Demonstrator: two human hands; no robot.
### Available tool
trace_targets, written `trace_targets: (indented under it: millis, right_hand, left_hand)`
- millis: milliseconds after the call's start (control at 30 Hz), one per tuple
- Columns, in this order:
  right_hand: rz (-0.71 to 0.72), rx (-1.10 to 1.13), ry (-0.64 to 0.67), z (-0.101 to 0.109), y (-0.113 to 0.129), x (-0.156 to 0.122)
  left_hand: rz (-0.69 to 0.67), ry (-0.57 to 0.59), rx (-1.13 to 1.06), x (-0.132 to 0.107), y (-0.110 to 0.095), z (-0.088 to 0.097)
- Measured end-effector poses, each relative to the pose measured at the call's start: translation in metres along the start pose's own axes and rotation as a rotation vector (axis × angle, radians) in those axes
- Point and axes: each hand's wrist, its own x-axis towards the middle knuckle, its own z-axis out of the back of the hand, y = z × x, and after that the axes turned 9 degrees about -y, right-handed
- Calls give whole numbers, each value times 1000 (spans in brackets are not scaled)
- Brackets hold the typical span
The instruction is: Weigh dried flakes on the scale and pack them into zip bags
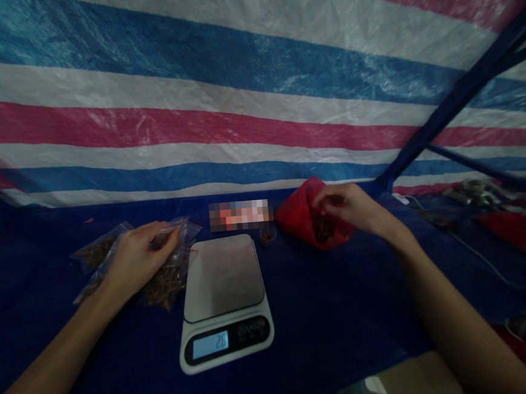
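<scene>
My left hand (135, 255) is closed on the upper edge of a clear zip bag (167, 283) holding brown stick-like dried pieces. More such bags (97, 252) lie under and beside that hand. To its right stands a white digital kitchen scale (224, 279), its plate bare and its display reading about 2.6. At the mouth of a red bag (299, 218) is my right hand (355, 205), fingers curled together. Dark brown pieces (323, 225) show inside the red bag. Whatever those fingers pinch is too dark to make out.
A small clear cup (268, 236) with something brown in it stands behind the scale, near a blurred-out packet (239, 216). Striped plastic sheeting (239, 120) closes off the back. A blue frame bar (456, 103) slants at right; beyond it lie a cable and red items (521, 234).
</scene>
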Motion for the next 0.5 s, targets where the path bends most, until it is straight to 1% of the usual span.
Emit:
trace_targets:
  millis: [33, 67, 100, 133, 233, 300, 400, 500]
  right_hand:
    - [-12, -6, 116, 3, -11, -5]
    - [-13, -19, 204, 2, -20, -10]
    - [-5, -43, 258, -2, -27, -15]
    - [9, -78, 282, -7, -33, -20]
    - [57, -185, 249, -24, -39, -27]
    - [76, -207, 229, -27, -38, -28]
    - [65, -185, 202, -17, -33, -26]
    - [3, -191, 217, -4, -27, -28]
  left_hand:
    - [-6, -1, 0, 0, 1, 0]
    - [-15, -6, 5, -1, 2, -1]
    - [-25, -12, 11, -1, 2, -1]
    - [-30, -16, 17, -1, 2, -1]
    - [-21, -9, 49, 0, -3, 1]
    - [-11, 5, 65, 1, -7, 2]
    - [-29, -15, 62, 2, -9, 4]
    - [-75, -39, 57, 2, -5, 3]
